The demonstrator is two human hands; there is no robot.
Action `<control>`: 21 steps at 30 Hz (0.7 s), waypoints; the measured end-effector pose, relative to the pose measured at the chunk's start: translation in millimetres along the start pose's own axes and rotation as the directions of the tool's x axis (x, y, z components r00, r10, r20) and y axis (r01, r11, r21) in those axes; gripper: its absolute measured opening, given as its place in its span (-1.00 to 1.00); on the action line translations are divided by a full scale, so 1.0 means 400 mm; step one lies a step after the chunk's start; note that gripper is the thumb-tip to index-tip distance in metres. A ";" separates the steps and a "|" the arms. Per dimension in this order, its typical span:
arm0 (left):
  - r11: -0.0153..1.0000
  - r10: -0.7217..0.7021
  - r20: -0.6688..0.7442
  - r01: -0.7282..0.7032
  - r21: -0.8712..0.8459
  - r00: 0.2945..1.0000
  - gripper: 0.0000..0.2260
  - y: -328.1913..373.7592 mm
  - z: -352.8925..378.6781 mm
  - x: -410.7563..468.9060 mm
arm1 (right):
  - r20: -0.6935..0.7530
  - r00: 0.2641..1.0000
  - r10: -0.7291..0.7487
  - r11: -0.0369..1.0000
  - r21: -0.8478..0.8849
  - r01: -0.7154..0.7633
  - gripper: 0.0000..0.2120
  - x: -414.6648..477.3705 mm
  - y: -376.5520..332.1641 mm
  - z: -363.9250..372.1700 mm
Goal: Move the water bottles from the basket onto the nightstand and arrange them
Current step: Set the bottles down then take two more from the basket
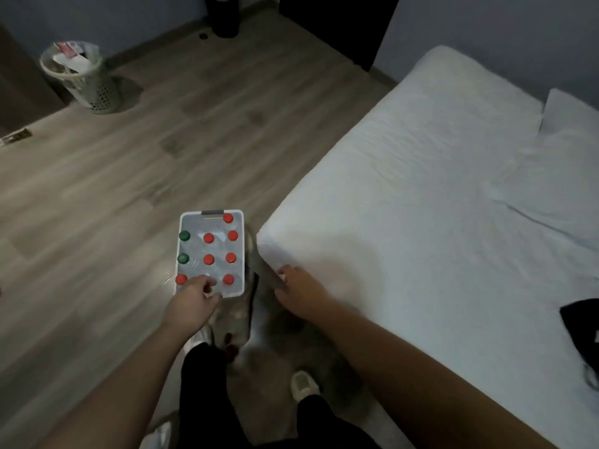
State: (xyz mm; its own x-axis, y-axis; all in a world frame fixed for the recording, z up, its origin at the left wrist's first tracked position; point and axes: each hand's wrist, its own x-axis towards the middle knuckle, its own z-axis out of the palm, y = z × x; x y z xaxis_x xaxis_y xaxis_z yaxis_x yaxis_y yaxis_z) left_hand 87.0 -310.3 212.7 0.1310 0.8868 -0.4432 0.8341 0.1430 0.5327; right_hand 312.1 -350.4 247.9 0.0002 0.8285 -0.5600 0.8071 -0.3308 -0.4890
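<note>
A white plastic basket [240, 254] stands on the wood floor beside the bed corner. Several clear water bottles stand upright in it, most with red caps [208, 238], two with green caps [184, 235] along its left side. My left hand [193, 301] reaches over the basket's near edge, its fingers curled over the near middle bottle, whose cap is mostly hidden. Whether the fingers have closed on it is unclear. My right hand [299, 291] hovers to the right of the basket by the mattress corner, fingers apart and holding nothing. No nightstand is in view.
A white bed [437, 196] fills the right side, with a dark item [583, 322] on it. A perforated waste bin [82, 76] stands at the far left, a dark cylinder [223, 14] by the far wall. My legs and shoes [303, 385] are below the basket.
</note>
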 end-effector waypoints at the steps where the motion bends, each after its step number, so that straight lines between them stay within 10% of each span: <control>1: 1.000 0.005 0.022 -0.005 0.024 1.000 -0.82 -0.026 -0.028 0.044 | -0.008 1.000 0.023 1.000 0.001 -0.023 -0.64 0.032 -0.036 0.006; 21: 0.866 0.071 0.310 -0.213 0.453 0.948 -0.63 -0.353 -0.010 0.767 | 0.020 0.965 0.260 0.963 0.068 -0.261 -0.69 0.767 -0.279 0.339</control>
State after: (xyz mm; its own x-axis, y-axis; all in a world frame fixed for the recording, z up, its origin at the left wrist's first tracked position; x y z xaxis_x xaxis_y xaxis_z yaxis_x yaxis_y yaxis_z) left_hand 7.4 -56.8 4.4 0.3495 0.7143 -0.6063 0.9369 -0.2638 0.2293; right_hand 142.3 -120.4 39.9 0.1986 0.7050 -0.6808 0.7372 -0.5652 -0.3703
